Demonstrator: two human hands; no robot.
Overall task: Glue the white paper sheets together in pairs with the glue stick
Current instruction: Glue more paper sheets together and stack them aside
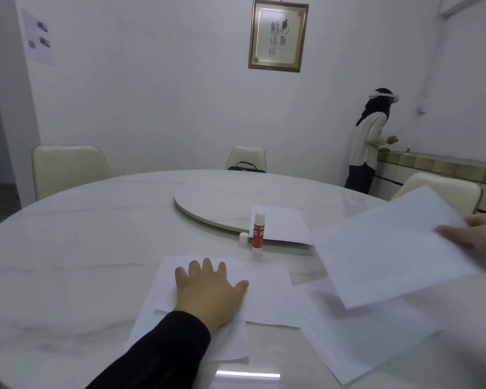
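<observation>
I see the glue stick standing upright on the round table, uncapped, its red-labelled body just in front of the turntable's near rim; its white cap stands on the table just to its left, apart from it; behind the stick a white sheet lies half on the turntable, half over its edge. Nearer to me, my left hand lies flat, fingers spread and grasping nothing, pressing down on a sheet of white paper in front of me; that sheet overlaps another sheet beneath it, which pokes out skewed toward my side of the table; a dark sleeve covers my forearm. To the right, my right hand pinches the far edge of a white sheet, thumb on top, and holds it lifted and tilted above the table; the hand is cut by the frame edge and the sheet is blurred, so I think it is one sheet but cannot be sure; under it another sheet lies flat on the table, reaching toward the near edge. Beyond the table stand cream chairs; a black bag rests on the far one; a framed calligraphy piece hangs on the white wall; at the right a person wearing a white headset stands facing a low counter.
</observation>
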